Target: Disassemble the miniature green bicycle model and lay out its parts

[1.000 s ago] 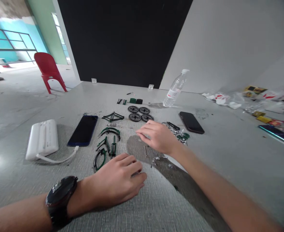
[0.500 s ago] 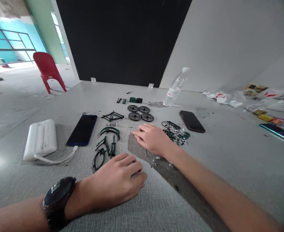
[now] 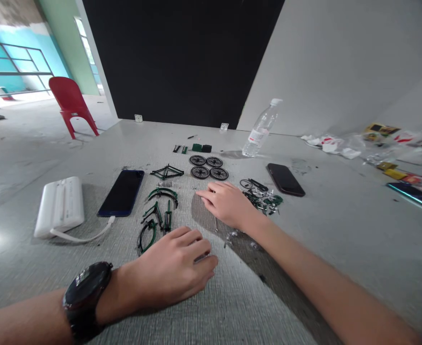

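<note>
My left hand [image 3: 175,266], below a black wristwatch [image 3: 88,282], rests near the front of the table with its fingers curled in. Something small glints between thumb and fingers, too hidden to name. My right hand [image 3: 227,203] lies low over the table, forefinger and thumb stretched to the left. A thin metal rod [image 3: 216,224] shows just below it. Left of the right hand lie green and black model bicycle parts: a frame [image 3: 167,172], curved mudguards [image 3: 163,192], a fork [image 3: 168,218] and a ring-shaped part [image 3: 147,237]. Several spoked wheels [image 3: 209,166] sit beyond it.
A pile of small parts [image 3: 264,201] and a phone [image 3: 286,179] are to the right. A water bottle [image 3: 261,132] stands behind. At left, a white power bank [image 3: 60,206] is cabled to another phone [image 3: 122,193]. Plastic packaging [image 3: 383,148] lies far right.
My right hand has shifted very slightly to the right. The left hand and the parts on the table look the same.
</note>
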### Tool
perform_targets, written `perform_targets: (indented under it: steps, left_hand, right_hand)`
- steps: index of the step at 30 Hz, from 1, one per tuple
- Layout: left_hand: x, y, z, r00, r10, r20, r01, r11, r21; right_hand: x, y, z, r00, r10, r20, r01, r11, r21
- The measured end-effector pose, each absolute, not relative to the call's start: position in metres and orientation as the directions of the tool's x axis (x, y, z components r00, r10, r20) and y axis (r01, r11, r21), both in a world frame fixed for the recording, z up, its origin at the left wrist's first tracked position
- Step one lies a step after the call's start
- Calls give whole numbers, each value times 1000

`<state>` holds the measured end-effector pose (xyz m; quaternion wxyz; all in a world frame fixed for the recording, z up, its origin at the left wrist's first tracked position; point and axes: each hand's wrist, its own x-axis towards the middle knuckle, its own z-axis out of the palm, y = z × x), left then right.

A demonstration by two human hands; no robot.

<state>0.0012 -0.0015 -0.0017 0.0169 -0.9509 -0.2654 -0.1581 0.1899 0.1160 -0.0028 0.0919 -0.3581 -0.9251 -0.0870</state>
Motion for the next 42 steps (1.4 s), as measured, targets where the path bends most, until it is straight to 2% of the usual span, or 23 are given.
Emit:
perform_targets:
  steps: [35,38,40,41,42]
  left_hand:
    - [1,0,-3,815,495,301,503,-863,59]
    - [0,1,14,794,489,362,470,-870,145]
    - [4,-7,24,779,485,397,391,-871,298]
    - [8,-16,25,812,468,349,354,-870,344]
    - [14,-28,21,875,422,237,339,-884,322]
  right_hand:
    - [185,115,-5,-711,663,232,696,710,107]
    - [189,115,-3,-719,651,245,686,721,98]
    - [192,115,-1,-727,638,255,674,733,90]
    - [194,115,0,-732,630,261,668,739,88]
    - [196,115,2,-737,621,267,660,747,86]
